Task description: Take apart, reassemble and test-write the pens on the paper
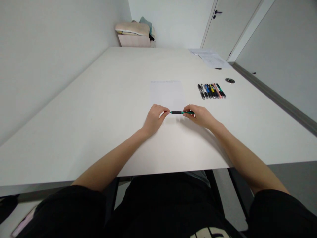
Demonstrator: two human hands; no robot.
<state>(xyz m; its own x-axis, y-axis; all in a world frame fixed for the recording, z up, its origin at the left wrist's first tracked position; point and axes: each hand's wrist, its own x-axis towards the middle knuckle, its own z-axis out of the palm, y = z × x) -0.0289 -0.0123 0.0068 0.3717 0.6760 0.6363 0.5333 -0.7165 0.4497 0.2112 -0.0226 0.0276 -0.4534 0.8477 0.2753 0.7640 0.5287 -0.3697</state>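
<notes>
A green pen (176, 112) with a black grip lies level between my two hands, just above the white table. My left hand (155, 118) pinches its tip end between thumb and fingers. At the other end, the fingers of my right hand (198, 114) close around the green barrel, hiding part of it. Just beyond the hands is a sheet of paper (167, 92) with a line of small writing along its far edge. To the right of that sheet, several pens (212, 91) lie side by side in a row, in black, white, blue, yellow, pink and green.
The white table (99, 99) stretches away from me, with a wall along its left. More papers (213, 59) lie at the far right, near a round cable hole (230, 80). Beyond the far edge, folded bedding (132, 29) is piled up. A door (230, 23) stands behind.
</notes>
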